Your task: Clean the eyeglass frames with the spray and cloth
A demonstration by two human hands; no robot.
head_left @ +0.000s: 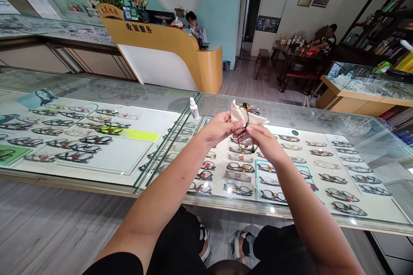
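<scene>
Above the glass display case, my left hand [222,128] pinches a pale cloth [238,113] folded over one part of a pair of dark-framed glasses. My right hand [262,137] is closed on the frame of these glasses [247,142], beside the cloth. One lens hangs below the fingers, and the other is mostly hidden by cloth and fingers. A small white bottle [194,108] stands upright on the glass top, to the left of my hands.
The display case [290,217] spans the view, with rows of glasses under its glass. Behind it are a wooden counter [211,68] with a seated person, a dark table [290,51] with another person, and a smaller case [361,102] at right.
</scene>
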